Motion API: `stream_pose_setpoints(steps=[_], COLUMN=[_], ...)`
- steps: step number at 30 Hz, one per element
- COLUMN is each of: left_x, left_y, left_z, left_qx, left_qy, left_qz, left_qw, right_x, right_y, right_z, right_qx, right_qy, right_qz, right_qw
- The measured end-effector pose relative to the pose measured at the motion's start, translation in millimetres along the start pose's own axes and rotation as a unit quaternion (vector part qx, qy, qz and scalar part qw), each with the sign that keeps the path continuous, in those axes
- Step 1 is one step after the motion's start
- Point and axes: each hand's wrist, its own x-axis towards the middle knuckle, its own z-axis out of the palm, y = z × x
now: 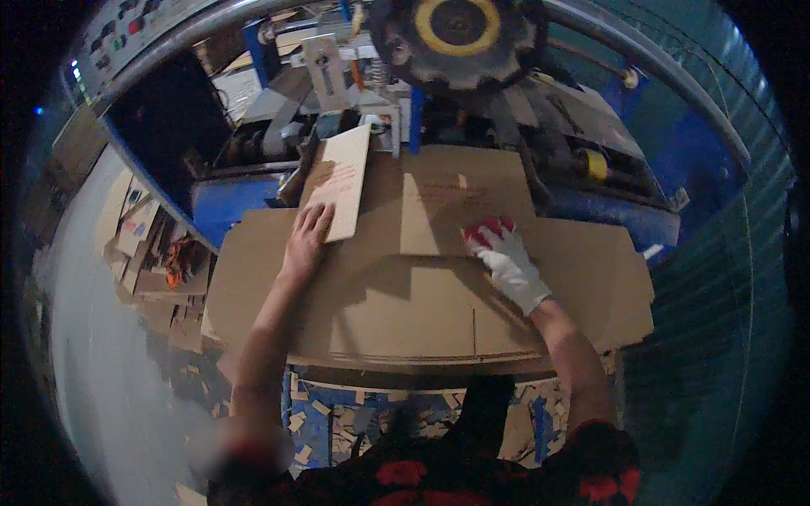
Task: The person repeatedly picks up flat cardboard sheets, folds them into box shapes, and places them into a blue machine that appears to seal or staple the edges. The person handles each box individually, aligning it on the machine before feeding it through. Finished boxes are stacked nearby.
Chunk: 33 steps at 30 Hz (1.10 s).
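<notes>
Cardboard sheet [422,295]: flat on the machine table [337,405], front edge under the toothed wheel [456,38]. Left hand [305,240], bare, and right hand [504,257], gloved: both open-palmed, pressing, gripping nothing. Advice: keep fingers flat, sheet square.

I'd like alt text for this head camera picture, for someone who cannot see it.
Seen from above, a person presses a large flat cardboard sheet on a blue machine table, the bare left hand on a folded-up flap, the white-and-red gloved right hand flat on the sheet. A toothed wheel with a yellow hub sits behind; cardboard scraps litter the floor.
</notes>
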Motion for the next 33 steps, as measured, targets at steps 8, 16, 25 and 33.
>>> stream_pose_setpoints(steps=[8,16,25,33], left_x=[99.5,-104.6,-244.9,-241.5], left_y=[-14.1,-16.8,-23.6,-77.1], left_z=[60.1,-103.2,-142.5,-108.5], left_qx=[-0.084,0.174,0.031,0.063], left_qy=[-0.017,-0.121,-0.005,-0.021], left_qz=[-0.216,-0.3,-0.465,-0.44], left_qw=[0.973,0.93,0.885,0.896], right_x=[126.7,-60.6,-212.6,-282.9], right_y=[74.3,51.6,-68.7,-76.0], right_z=[7.6,-36.0,-93.9,-86.5], right_qx=[-0.076,0.021,-0.02,0.34], right_qy=[-0.198,0.084,-0.079,0.349], right_qz=[0.259,0.2,0.253,0.668], right_qw=[0.942,0.976,0.964,0.562])
